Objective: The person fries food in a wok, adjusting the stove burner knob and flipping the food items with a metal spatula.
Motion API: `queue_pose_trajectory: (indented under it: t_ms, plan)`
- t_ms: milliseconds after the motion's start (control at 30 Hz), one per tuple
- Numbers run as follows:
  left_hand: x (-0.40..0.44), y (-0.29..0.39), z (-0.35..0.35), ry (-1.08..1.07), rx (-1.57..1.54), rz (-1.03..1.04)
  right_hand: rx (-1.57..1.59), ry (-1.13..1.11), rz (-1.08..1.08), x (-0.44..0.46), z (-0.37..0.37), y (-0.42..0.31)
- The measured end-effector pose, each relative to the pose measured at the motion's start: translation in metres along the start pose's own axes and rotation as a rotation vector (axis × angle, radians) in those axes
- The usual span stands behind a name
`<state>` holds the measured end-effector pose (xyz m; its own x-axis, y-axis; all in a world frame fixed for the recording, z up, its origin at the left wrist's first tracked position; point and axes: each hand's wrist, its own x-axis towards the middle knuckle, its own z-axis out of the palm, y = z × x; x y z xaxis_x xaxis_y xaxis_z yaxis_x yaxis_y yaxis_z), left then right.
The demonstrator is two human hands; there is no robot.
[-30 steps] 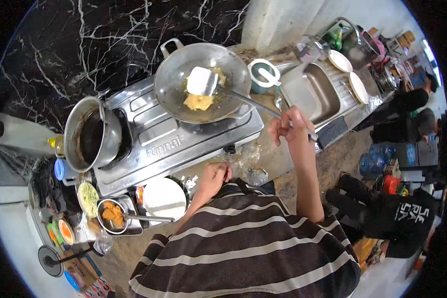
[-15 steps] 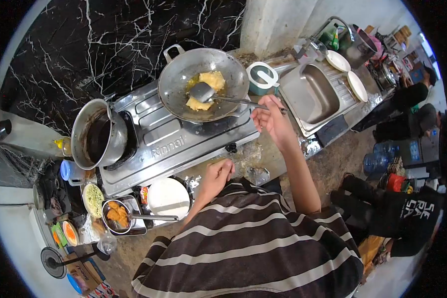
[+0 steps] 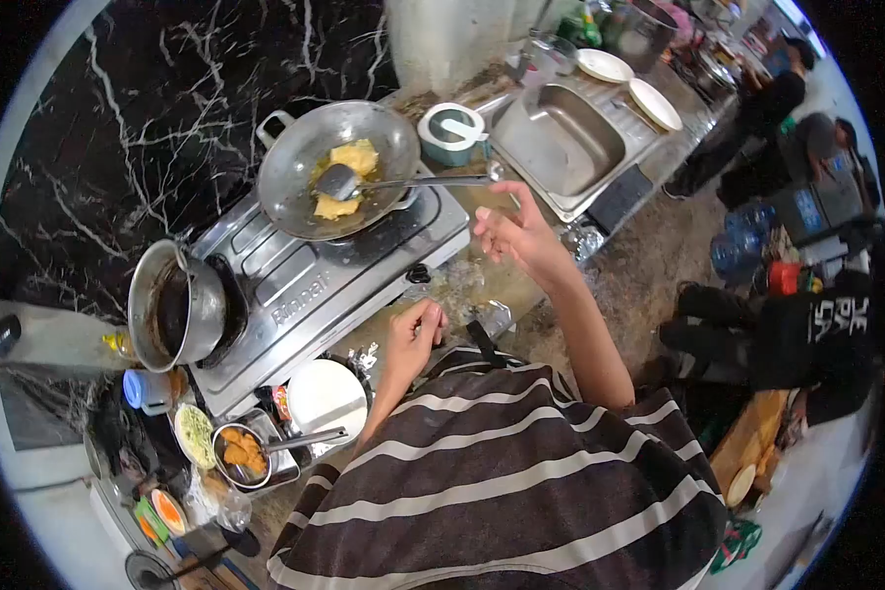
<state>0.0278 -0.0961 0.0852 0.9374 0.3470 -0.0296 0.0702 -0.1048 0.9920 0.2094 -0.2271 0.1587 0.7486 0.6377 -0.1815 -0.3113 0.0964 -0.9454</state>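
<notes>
A metal spatula (image 3: 393, 184) rests in the wok (image 3: 285, 197), its blade between two pieces of golden batter-coated food (image 3: 354, 155) frying in oil. The handle sticks out over the wok's right side. Just beyond the handle's end is my right hand (image 3: 526, 241), open with fingers apart; a fingertip is close to the handle, and whether it touches I cannot tell. My left hand (image 3: 413, 339) is curled closed in front of the stove, with nothing visible in it. The wok sits on the right burner of the silver stove (image 3: 310, 295).
A deep pot (image 3: 202, 315) stands on the left burner. A white plate (image 3: 315, 393) and a strainer of fried pieces (image 3: 243, 452) lie front left. Right of the wok are a lidded container (image 3: 452, 152) and a sink (image 3: 560, 138). Several people (image 3: 806, 334) are at the right.
My right hand has opened and come off the spatula handle, which stays in the wok. The view has turned, so the wok and sink appear further left. My left hand remains closed.
</notes>
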Motion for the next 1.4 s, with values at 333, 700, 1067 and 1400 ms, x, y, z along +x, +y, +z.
queue_pose_trajectory:
  t_ms: [333,700,1067,1400]
  plan:
    - [-0.018,0.012,0.071,-0.261,-0.293,0.046,-0.231,0.178,-0.042,-0.167,-0.065,0.001]
    - [-0.123,0.045,0.140,-0.706,-0.222,0.108,-0.278,0.460,-0.176,-0.356,-0.053,0.055]
    - [-0.259,0.045,0.204,-1.059,-0.238,0.088,-0.149,0.760,-0.133,-0.547,0.003,0.118]
    - [-0.320,0.037,0.241,-1.103,-0.174,0.163,-0.057,0.746,-0.237,-0.624,0.010,0.135]
